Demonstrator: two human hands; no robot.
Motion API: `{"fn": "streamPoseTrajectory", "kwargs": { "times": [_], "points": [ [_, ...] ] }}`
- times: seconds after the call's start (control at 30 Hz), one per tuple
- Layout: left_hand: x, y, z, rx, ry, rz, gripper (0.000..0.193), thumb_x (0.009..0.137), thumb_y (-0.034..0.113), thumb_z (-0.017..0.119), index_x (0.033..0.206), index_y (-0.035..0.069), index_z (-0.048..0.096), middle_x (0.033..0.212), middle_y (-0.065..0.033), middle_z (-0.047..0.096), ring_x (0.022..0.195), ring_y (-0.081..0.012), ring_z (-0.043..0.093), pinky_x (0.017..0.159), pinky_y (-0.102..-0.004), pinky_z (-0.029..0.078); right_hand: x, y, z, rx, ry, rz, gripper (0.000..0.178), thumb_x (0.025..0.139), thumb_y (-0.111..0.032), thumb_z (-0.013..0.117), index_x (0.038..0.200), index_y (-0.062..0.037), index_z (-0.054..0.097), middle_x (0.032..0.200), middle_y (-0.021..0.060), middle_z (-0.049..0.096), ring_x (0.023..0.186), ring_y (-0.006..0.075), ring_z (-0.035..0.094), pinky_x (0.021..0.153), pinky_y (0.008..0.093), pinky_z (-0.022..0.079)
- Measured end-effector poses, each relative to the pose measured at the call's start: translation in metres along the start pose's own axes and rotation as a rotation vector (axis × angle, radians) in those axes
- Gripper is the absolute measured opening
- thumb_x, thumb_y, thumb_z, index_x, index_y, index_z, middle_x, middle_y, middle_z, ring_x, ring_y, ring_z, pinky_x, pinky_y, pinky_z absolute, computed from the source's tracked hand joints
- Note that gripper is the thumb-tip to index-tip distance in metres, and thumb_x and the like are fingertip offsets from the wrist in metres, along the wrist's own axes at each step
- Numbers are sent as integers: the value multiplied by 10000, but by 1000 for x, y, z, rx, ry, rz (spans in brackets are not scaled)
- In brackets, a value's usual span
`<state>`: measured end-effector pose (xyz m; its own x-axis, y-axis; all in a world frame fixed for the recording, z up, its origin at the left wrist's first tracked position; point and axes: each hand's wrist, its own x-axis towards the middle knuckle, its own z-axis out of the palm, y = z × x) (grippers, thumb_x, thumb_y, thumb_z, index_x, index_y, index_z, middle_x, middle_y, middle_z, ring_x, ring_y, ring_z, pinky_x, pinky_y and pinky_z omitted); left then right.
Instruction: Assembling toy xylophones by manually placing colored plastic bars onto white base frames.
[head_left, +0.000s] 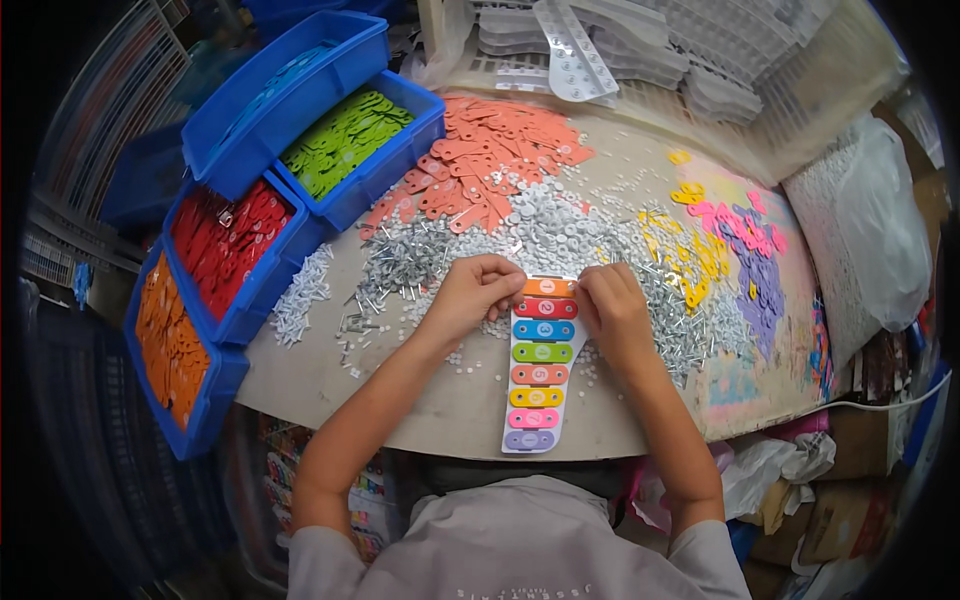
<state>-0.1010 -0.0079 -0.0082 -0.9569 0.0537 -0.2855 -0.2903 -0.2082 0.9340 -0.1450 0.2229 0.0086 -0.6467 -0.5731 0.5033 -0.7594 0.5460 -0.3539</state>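
A toy xylophone (541, 375) lies upright in view on the table before me, a white base with bars in orange, red, blue, green, coral, yellow, pink and purple. At its far end, my left hand (472, 298) pinches the left edge by the orange bar (549, 287). On the opposite side my right hand (614, 308) is closed, its bent fingers at the right edge of the same end. Small metal pins or screws seem to sit at the bar ends. Whatever lies between the fingertips themselves is hidden.
Blue bins at left hold green (345, 142), red (232, 245) and orange bars (170, 345). Beyond my hands are heaps of coral bars (485, 160), white washers (560, 220) and metal screws (405, 255). Yellow (690, 250) and purple bars (757, 290) lie right; white bases (577, 50) fill a crate.
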Motion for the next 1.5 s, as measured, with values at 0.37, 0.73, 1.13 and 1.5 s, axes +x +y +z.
{"fn": "streamPoseTrajectory", "kwargs": {
  "times": [0.37, 0.73, 1.13, 1.5],
  "points": [
    [27, 0, -13, 347, -175, -175, 382, 918, 375, 746, 882, 18, 617, 641, -23, 593, 486, -77, 499, 415, -237, 332, 25, 22, -19, 338, -456, 619, 301, 945, -318, 703, 911, -24, 647, 628, 13, 575, 529, 91, 488, 492, 294, 387],
    [35, -7, -4, 267, -128, -148, 275, 891, 237, 738, 814, 28, 579, 617, -32, 584, 467, -81, 491, 389, -244, 319, 40, 47, -10, 416, -901, 680, 374, 999, -362, 626, 899, -12, 707, 669, -38, 555, 573, 58, 455, 511, 266, 356],
    [-1, -3, -14, 737, 250, 220, 339, 894, 345, 745, 1005, 32, 682, 702, -99, 657, 645, -179, 624, 607, -356, 479, 9, 18, -32, 340, -338, 636, 225, 947, -221, 704, 1037, -30, 624, 595, 31, 545, 517, 110, 442, 494, 316, 355],
    [-109, -8, -165, 1093, 926, 428, 140, 881, 117, 730, 968, 8, 746, 841, -126, 695, 706, -257, 663, 659, -342, 506, -167, 96, -123, -453, 72, 685, 186, 973, -81, 599, 1136, 8, 606, 920, 131, 578, 837, 259, 540, 798, 381, 462]
  ]
}}
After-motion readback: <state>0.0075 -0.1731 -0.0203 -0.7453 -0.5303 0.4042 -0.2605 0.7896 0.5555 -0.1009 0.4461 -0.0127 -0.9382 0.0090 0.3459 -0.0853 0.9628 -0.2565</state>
